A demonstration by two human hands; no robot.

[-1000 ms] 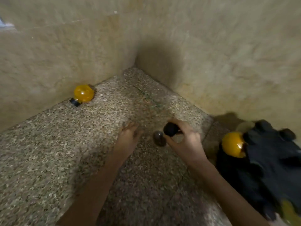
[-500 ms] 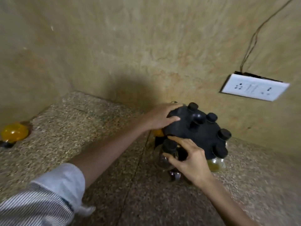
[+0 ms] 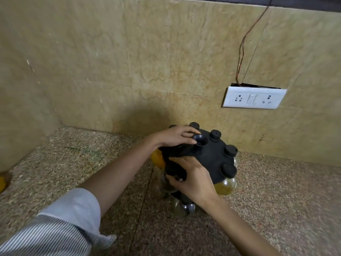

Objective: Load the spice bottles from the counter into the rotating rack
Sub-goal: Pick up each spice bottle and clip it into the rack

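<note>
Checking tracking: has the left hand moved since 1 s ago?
Yes: the left hand went right, off the counter and onto the rack top.

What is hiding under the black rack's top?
A yellowish bottle on the right and an orange bottle on the left. The right hand covers what is in front.
</note>
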